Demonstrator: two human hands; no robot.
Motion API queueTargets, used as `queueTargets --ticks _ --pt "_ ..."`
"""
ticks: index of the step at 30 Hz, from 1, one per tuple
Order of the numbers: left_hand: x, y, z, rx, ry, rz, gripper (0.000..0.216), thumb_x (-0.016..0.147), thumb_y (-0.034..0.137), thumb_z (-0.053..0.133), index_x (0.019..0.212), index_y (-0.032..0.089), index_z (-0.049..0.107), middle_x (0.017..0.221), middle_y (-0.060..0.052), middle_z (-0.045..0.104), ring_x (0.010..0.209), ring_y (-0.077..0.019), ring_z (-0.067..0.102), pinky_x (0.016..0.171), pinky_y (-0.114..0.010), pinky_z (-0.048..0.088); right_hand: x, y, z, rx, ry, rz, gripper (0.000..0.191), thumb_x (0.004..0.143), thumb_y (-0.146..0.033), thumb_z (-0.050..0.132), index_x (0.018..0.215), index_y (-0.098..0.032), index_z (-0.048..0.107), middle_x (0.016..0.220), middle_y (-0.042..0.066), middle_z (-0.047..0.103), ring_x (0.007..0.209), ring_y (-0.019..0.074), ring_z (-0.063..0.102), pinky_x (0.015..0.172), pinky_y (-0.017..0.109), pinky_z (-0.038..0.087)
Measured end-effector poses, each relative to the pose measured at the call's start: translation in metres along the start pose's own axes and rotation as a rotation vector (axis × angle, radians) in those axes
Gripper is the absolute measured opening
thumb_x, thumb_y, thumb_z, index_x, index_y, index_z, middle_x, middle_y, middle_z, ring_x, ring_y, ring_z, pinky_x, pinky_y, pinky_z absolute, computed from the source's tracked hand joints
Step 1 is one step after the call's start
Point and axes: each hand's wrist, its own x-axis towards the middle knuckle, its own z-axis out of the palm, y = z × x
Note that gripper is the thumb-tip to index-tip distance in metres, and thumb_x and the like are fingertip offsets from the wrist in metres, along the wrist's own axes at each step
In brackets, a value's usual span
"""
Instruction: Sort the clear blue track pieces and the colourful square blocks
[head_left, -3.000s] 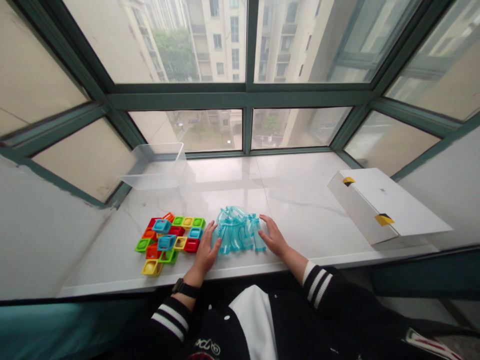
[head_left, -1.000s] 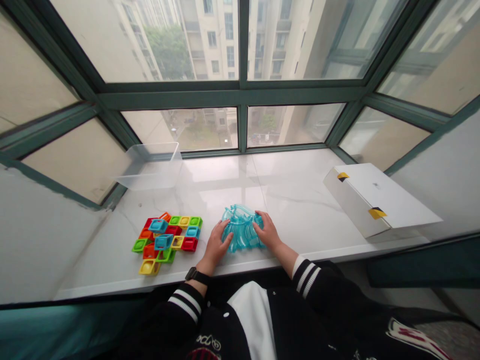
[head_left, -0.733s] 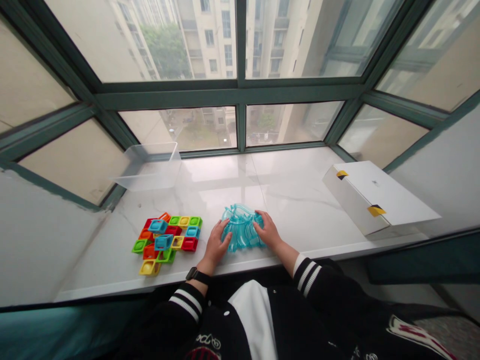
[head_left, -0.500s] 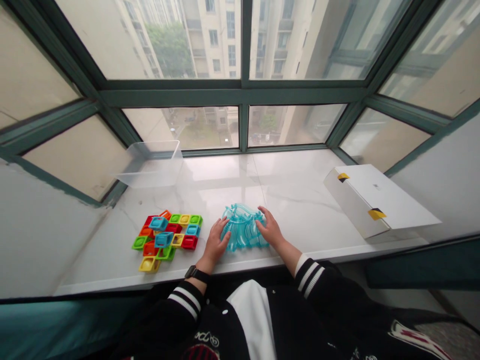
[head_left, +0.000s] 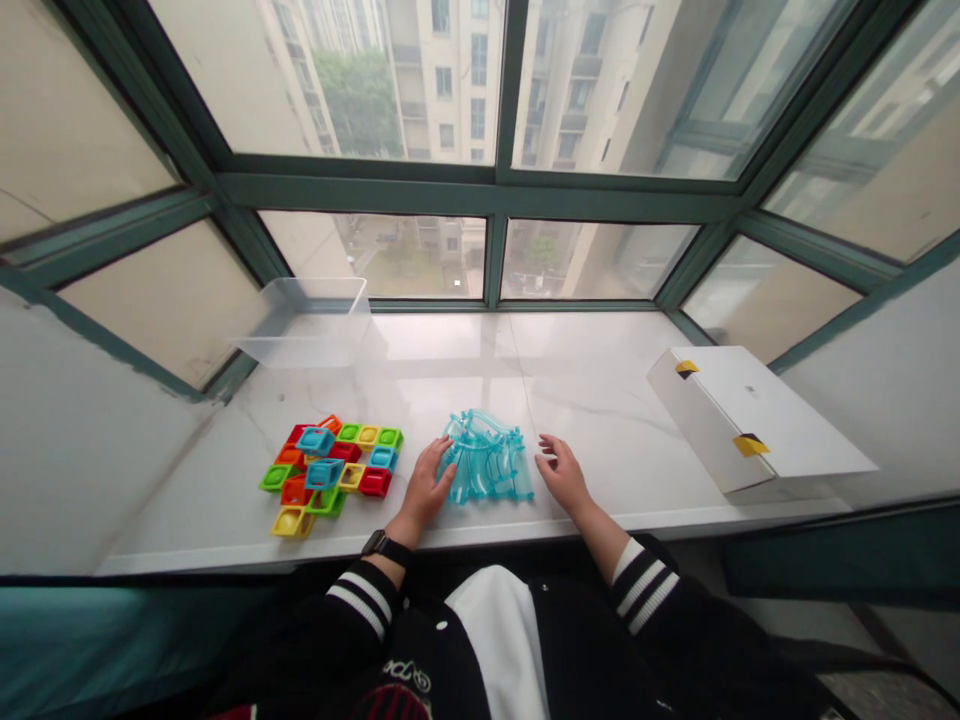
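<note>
A heap of translucent blue curved plastic pieces (head_left: 491,462) lies on the white marble sill, between my hands. My left hand (head_left: 429,485) rests at the heap's left side with its fingers apart, seemingly touching the outermost pieces. To the right of the heap, my right hand (head_left: 561,474) is apart from it, fingers loosely spread and holding nothing. Left of my left hand lies a cluster of coloured square plastic blocks (head_left: 324,474) in red, orange, yellow, green and blue, some stacked on others.
A clear plastic bin (head_left: 304,350) stands at the back left by the window. On the right is a white box (head_left: 772,415) with yellow-and-black tabs. The front edge of the sill (head_left: 480,535) runs close to my body, and window frames (head_left: 491,195) bound the back.
My right hand has drawn away from the blue pieces, to the right. My left hand stays beside them. The view has tilted slightly.
</note>
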Motion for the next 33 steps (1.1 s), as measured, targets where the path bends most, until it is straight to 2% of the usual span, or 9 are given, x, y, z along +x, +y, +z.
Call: queueTargets --ticks 5,10,16,22,25,28,30,33 --pt "0.000 0.001 -0.002 0.006 0.015 0.011 0.047 0.104 0.043 0.051 0.147 0.025 0.055 0.156 -0.011 0.056 0.150 -0.0291 0.047 0.127 -0.056 0.036 0.018 -0.012 0.007 -0.016 -0.048 -0.080 0.039 0.096 -0.039 0.061 0.132 -0.026 0.066 0.129 0.012 0.067 0.120 0.0282 0.065 0.095 0.046 0.061" --pt "0.000 0.009 -0.007 0.049 0.007 0.042 0.048 0.103 0.041 0.053 0.149 0.027 0.055 0.158 -0.010 0.054 0.151 -0.0297 0.045 0.128 -0.056 0.035 0.048 -0.021 0.021 -0.079 -0.140 -0.138 0.036 0.096 -0.039 0.065 0.129 -0.027 0.070 0.129 0.009 0.071 0.126 0.0292 0.064 0.114 0.053 0.049" --pt "0.010 0.033 -0.014 0.157 -0.075 0.109 0.059 0.100 0.044 0.061 0.156 0.032 0.048 0.166 -0.010 0.044 0.156 -0.0333 0.038 0.128 -0.058 0.034 0.065 -0.025 0.033 -0.161 -0.237 -0.115 0.017 0.093 -0.033 0.071 0.107 -0.027 0.079 0.110 0.007 0.076 0.110 0.0268 0.070 0.105 0.047 0.054" --pt "0.031 0.051 -0.008 0.276 -0.210 0.190 0.070 0.093 0.050 0.071 0.157 0.031 0.049 0.167 -0.012 0.042 0.156 -0.0409 0.035 0.126 -0.064 0.033 0.067 -0.025 0.036 -0.062 -0.194 -0.051 0.012 0.088 -0.034 0.075 0.093 -0.026 0.081 0.109 0.008 0.077 0.107 0.0269 0.071 0.104 0.046 0.053" --pt "0.036 0.055 -0.004 0.298 -0.243 0.186 0.073 0.089 0.049 0.076 0.155 0.030 0.050 0.164 -0.014 0.047 0.148 -0.0403 0.047 0.121 -0.062 0.041 0.069 -0.021 0.039 0.089 -0.134 0.077 0.019 0.084 -0.044 0.077 0.089 -0.026 0.081 0.109 0.007 0.079 0.109 0.0279 0.071 0.104 0.044 0.052" --pt "0.036 0.057 -0.004 0.295 -0.261 0.161 0.073 0.089 0.046 0.076 0.155 0.030 0.050 0.161 -0.015 0.050 0.140 -0.0366 0.057 0.116 -0.057 0.048 0.072 -0.016 0.042 0.173 -0.122 0.162 0.033 0.083 -0.056 0.072 0.088 -0.024 0.082 0.096 0.006 0.081 0.096 0.0279 0.073 0.093 0.042 0.056" --pt "0.036 0.058 -0.005 0.299 -0.270 0.145 0.070 0.090 0.046 0.075 0.154 0.029 0.051 0.159 -0.015 0.052 0.137 -0.0360 0.059 0.114 -0.056 0.050 0.073 -0.014 0.043 0.206 -0.121 0.197 0.040 0.082 -0.061 0.070 0.088 -0.023 0.082 0.090 0.005 0.082 0.089 0.0280 0.074 0.086 0.041 0.057" --pt "0.035 0.059 -0.007 0.301 -0.268 0.130 0.066 0.092 0.046 0.072 0.152 0.029 0.053 0.158 -0.014 0.053 0.137 -0.0357 0.059 0.114 -0.056 0.051 0.075 -0.013 0.041 0.261 -0.084 0.258 0.046 0.081 -0.065 0.070 0.093 -0.023 0.083 0.093 0.006 0.083 0.093 0.0296 0.074 0.088 0.041 0.056"
